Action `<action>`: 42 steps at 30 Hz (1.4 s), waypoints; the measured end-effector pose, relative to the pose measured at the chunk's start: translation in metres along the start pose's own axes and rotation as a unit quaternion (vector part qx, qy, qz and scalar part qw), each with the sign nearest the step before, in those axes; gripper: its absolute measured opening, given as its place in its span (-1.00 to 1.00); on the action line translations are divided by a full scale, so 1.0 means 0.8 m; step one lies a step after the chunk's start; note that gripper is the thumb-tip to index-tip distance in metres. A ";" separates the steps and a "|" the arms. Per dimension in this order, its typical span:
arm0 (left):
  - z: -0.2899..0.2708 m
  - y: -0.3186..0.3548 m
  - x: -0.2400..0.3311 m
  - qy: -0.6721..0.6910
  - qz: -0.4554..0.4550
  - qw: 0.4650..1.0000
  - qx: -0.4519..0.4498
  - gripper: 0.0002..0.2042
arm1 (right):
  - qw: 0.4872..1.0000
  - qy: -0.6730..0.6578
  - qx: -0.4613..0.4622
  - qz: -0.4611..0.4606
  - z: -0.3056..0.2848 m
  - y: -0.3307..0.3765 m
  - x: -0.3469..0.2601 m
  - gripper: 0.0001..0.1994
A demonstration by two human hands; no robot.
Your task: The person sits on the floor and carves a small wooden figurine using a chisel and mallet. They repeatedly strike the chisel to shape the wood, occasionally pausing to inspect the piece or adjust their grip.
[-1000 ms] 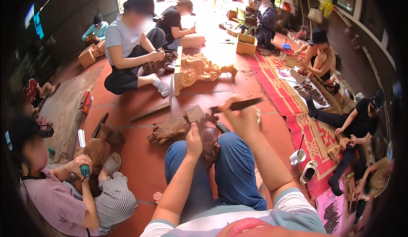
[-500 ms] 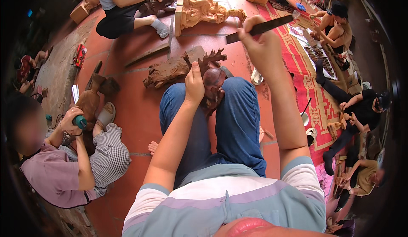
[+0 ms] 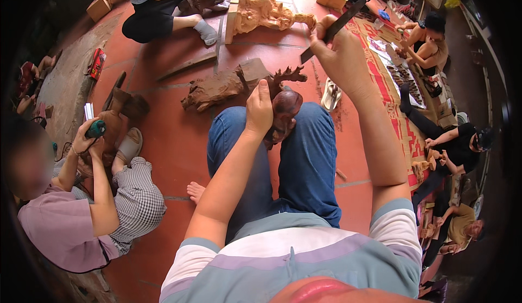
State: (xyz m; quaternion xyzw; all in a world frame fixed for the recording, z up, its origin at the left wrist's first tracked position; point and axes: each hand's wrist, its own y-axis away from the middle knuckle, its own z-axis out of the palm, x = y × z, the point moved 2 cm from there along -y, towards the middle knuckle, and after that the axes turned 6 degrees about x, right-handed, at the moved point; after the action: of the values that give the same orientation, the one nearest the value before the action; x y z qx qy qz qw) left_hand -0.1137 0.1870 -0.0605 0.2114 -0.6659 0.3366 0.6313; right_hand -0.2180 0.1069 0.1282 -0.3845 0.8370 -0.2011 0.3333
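My right grip is closed around a dark flat bar; my left grip, closure hidden, is at the carving between the knees. I'd brace it firmly there.

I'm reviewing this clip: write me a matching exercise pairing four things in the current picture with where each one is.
Things
1. Left hand
2. Flat dark bar
3. Pale carved statue
4. Green tool

Places
A. Lying on the red floor tiles
B. Held by the co-worker in lilac
C. Beside the dark round-topped carving
D. In the right hand

Pairs: 1-C; 2-D; 3-A; 4-B
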 end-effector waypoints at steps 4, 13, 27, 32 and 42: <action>0.007 0.003 0.005 0.025 0.027 0.999 0.010 -0.48 | 0.981 -0.111 -0.102 -0.119 0.039 0.024 0.014 -0.87; 0.006 0.001 -0.002 0.032 0.006 0.999 -0.012 -0.48 | 0.980 -0.142 -0.047 -0.133 0.026 0.022 0.026 -0.87; 0.006 0.001 0.003 0.059 -0.007 0.998 -0.017 -0.47 | 0.970 -0.202 -0.022 -0.132 0.034 0.033 0.009 -0.85; 0.007 -0.002 -0.010 0.030 -0.010 0.999 -0.016 -0.49 | 0.995 -0.095 -0.004 -0.043 -0.003 0.019 0.026 -0.86; 0.011 -0.002 -0.017 0.056 -0.010 0.998 -0.015 -0.46 | 0.983 -0.179 0.030 -0.003 -0.028 0.020 0.052 -0.84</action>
State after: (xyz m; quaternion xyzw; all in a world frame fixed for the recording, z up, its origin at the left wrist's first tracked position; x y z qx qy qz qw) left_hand -0.1168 0.1777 -0.0732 0.1892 -0.6320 0.3318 0.6743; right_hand -0.2625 0.0860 0.1177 -0.4070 0.7560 -0.1549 0.4887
